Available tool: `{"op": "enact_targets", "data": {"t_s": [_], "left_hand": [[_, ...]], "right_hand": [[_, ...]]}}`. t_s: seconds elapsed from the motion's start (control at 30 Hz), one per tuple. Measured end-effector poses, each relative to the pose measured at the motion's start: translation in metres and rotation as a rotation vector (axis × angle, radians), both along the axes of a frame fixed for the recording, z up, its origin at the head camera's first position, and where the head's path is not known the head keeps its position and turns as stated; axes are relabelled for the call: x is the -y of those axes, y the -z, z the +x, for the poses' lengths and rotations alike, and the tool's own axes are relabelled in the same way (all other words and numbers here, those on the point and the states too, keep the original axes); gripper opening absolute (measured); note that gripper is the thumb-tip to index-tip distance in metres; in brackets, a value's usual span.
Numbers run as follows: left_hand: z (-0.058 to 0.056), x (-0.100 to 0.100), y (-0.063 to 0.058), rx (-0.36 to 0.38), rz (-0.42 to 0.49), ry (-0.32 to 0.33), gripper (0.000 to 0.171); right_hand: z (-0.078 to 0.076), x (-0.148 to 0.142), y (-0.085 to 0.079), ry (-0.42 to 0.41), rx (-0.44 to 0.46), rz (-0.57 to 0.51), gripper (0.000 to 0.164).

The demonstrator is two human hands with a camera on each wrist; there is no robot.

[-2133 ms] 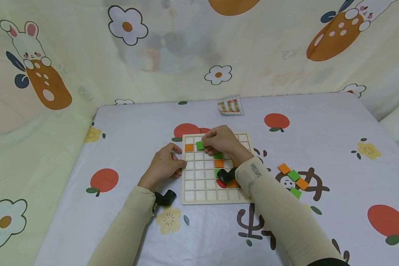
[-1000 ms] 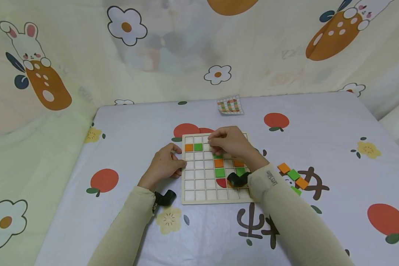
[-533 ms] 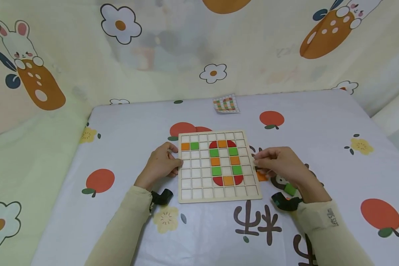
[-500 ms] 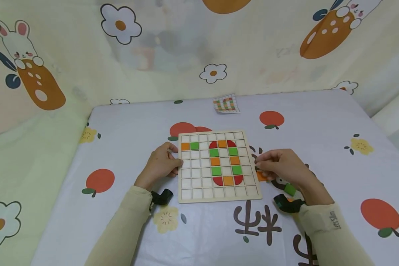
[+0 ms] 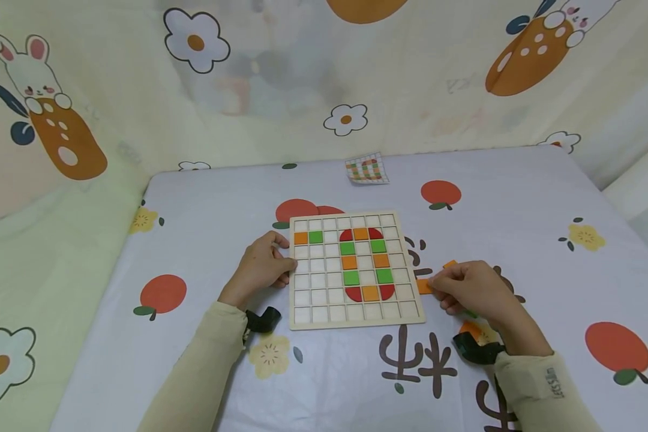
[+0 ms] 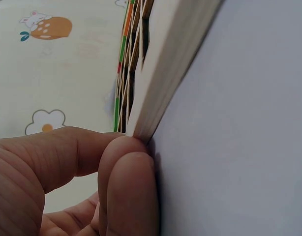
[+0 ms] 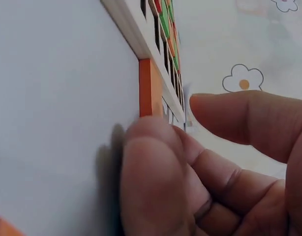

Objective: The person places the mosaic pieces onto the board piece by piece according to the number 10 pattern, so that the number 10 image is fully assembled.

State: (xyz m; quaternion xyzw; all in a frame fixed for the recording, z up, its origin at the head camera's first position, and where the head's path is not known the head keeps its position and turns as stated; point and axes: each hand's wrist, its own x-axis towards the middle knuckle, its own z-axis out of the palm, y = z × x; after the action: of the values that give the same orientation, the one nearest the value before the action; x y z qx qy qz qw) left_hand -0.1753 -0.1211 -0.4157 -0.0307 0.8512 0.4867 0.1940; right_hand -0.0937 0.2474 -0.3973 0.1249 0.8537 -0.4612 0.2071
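Observation:
A wooden grid board lies on the table, with an orange tile and a green tile side by side at upper left and a ring of red, orange and green tiles further right. My left hand pinches the board's left edge; its fingertips press the side in the left wrist view. At the board's right edge lies a loose orange tile. My right hand reaches it with the fingertips, while the thumb stands apart in the right wrist view.
More loose tiles lie by the right hand: an orange one behind it and another orange one in front, partly hidden. A small patterned card rests at the table's back edge. A printed curtain hangs behind.
My right hand has let go of the green tile in its cell beside the orange one, then moved right off the board to the loose orange tile. The left hand stays at the edge.

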Motion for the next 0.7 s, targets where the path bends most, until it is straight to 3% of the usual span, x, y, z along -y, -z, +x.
{"op": "enact_targets", "data": {"t_s": [0.47, 0.7], "left_hand": [[-0.0012, 0.0007, 0.0027, -0.004, 0.006, -0.003, 0.035], [-0.0016, 0.0004, 0.0028, -0.001, 0.001, -0.003, 0.035]], "right_hand": [[0.0012, 0.0029, 0.0056, 0.05, -0.069, -0.066, 0.025], [-0.0005, 0.0024, 0.0084, 0.056, -0.08, -0.085, 0.033]]}}
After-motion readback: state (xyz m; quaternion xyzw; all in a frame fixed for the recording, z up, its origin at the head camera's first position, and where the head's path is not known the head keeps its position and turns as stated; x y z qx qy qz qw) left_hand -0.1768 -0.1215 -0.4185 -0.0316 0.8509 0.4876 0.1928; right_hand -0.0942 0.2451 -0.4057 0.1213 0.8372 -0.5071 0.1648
